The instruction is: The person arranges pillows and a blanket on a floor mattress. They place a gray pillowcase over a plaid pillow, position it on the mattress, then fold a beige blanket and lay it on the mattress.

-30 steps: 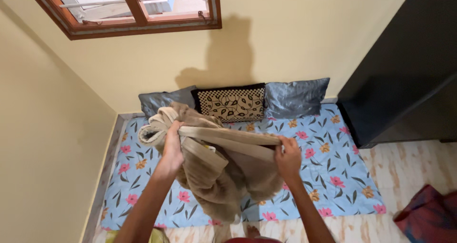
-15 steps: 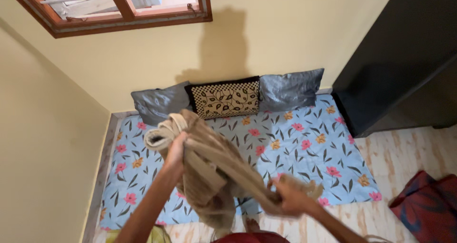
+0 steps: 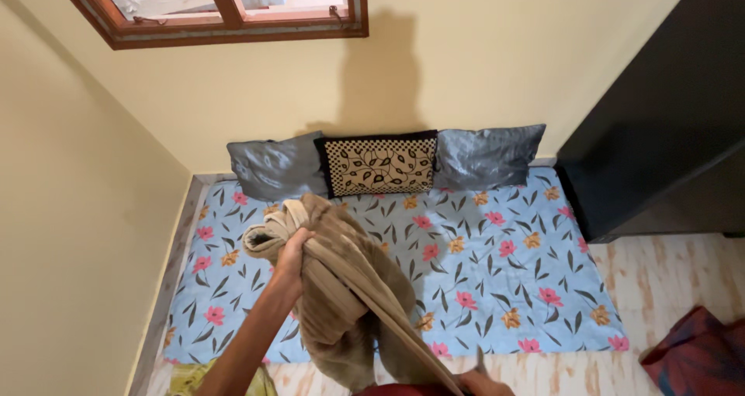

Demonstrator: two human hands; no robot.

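My left hand (image 3: 289, 257) grips a bunched tan fleece blanket (image 3: 341, 287) and holds it up over a blue floral mattress (image 3: 481, 287) on the floor. One edge of the blanket is stretched taut down to my right hand (image 3: 481, 383), which is low at the bottom edge of the view and mostly out of frame, closed on that edge. The rest of the blanket hangs in folds under my left hand.
Two grey pillows (image 3: 275, 167) (image 3: 487, 155) and a patterned black-and-cream pillow (image 3: 380, 164) lean against the yellow wall. A dark cabinet (image 3: 660, 117) stands at right. Red-blue cloth (image 3: 698, 353) lies on the tiled floor; a window (image 3: 225, 4) is above.
My right hand has pulled the blanket's edge from chest height down and toward me, almost out of view. My left hand stays raised, gripping the bunch.
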